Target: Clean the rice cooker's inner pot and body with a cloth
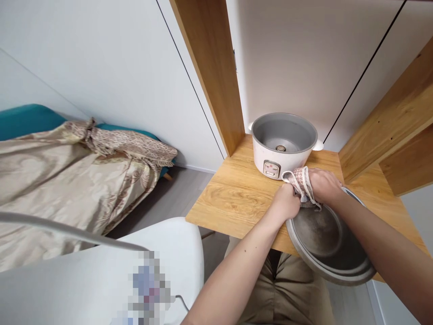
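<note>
A round grey metal lid (pixel 318 232) with a stepped rim is tilted over the front edge of the wooden shelf (pixel 233 194). My left hand (pixel 287 201) is closed at the lid's upper left rim, beside the cloth. A brown-and-white patterned cloth (pixel 299 180) is bunched in my right hand (pixel 324 185), which presses at the lid's far rim; my right fingers are partly hidden. Just behind both hands stands a white rice cooker body (pixel 282 160), uncovered, with its grey inside and round centre plate showing.
Wooden posts (pixel 213 67) rise at the shelf's back left and right, against white wall panels (pixel 287 58). A white chair (pixel 176 243) stands at the lower left, with a blurred-out item and a cable on it. Beyond lies a cloth-covered teal couch (pixel 34 119).
</note>
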`<state>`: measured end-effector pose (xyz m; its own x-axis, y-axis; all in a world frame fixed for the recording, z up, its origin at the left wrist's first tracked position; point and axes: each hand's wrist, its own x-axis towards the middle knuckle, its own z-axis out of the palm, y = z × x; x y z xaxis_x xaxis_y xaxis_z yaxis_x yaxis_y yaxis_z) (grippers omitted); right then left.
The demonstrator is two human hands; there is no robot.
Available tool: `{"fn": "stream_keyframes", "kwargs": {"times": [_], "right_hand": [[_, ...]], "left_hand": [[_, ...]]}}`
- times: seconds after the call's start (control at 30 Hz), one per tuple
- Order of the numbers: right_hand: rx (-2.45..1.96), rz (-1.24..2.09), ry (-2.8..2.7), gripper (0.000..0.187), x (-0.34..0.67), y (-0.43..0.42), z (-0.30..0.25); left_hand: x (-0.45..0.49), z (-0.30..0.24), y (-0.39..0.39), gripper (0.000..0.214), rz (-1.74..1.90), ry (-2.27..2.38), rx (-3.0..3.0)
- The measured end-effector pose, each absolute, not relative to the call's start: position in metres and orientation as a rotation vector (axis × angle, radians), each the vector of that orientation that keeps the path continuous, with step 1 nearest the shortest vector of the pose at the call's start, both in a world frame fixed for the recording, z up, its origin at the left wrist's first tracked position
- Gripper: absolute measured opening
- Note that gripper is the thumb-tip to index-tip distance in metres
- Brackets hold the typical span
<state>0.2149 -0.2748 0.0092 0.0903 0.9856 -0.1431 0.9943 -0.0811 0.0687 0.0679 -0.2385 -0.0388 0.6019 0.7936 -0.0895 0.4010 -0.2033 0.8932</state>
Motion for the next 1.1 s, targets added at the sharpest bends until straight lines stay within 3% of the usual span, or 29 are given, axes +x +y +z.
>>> {"fn": "stream_keyframes", "kwargs": {"times": [0.47,0.73,1.1], "right_hand": [[2.211,-0.053,1.980,0.030,0.213,-0.272,0.006],[2.161,-0.012,2.058,0.033,0.216,-0.271,-0.003],[2.210,-0.021,2.026,0.029,0.215,-0.270,-0.005]], "left_hand": [[0.060,-0.034,-0.248,0.032,0.449,1.054,1.877],[0.064,-0.050,-0.233,0.042,0.564,0.886,1.598],[0.070,-0.086,-0.212,0.037,0.567,0.415,1.044]]}}
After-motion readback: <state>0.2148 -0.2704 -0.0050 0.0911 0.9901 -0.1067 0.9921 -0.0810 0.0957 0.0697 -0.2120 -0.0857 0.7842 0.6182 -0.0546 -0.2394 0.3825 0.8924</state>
